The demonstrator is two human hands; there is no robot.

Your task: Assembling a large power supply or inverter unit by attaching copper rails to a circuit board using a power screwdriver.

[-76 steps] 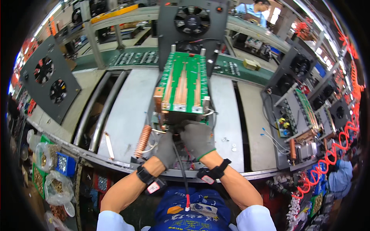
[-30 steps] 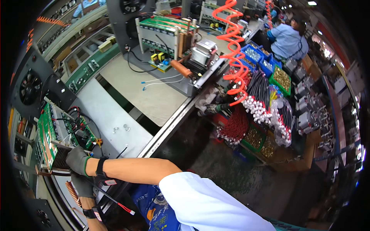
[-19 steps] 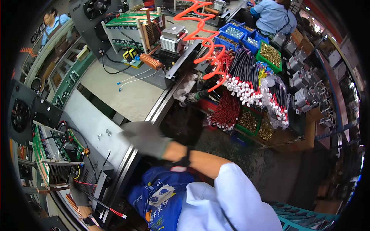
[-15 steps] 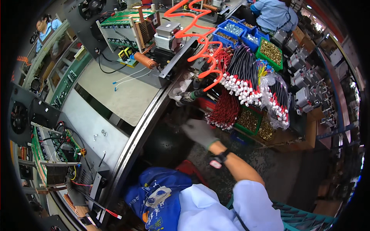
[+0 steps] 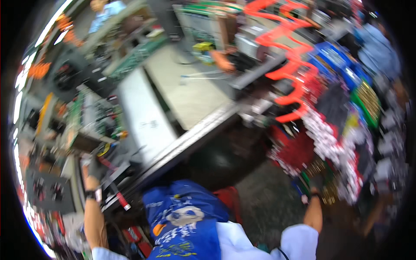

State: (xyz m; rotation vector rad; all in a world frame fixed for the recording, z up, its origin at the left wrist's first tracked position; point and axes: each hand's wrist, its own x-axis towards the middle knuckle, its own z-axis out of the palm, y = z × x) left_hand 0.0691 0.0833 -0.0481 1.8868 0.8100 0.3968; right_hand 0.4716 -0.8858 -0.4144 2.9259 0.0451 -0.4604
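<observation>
The picture is smeared by motion. My left hand [image 5: 92, 168], in a dark glove, is beside an open unit with green circuit boards [image 5: 77, 117] on the left of the bench; its fingers are blurred. A wire with a red and white end [image 5: 123, 201] sticks out near that wrist. Over on the right, my gloved right hand [image 5: 316, 182] reaches down to the bins of brass-coloured fasteners [image 5: 330, 193], below a hanging bundle of red wires [image 5: 294, 145]. What its fingers do is hidden in the blur.
A coiled orange-red hose [image 5: 299, 65] hangs over the bench's metal edge [image 5: 190, 134]. Black cables with white connectors [image 5: 320, 138] hang at the right, below blue bins [image 5: 331, 56]. Small metal pieces [image 5: 148, 124] lie on a pale board. Two people in blue are at the far side.
The whole view has swung, so the bench sits farther right. My right hand has gone from near the bench edge to the fastener bins. My left hand stays by the unit.
</observation>
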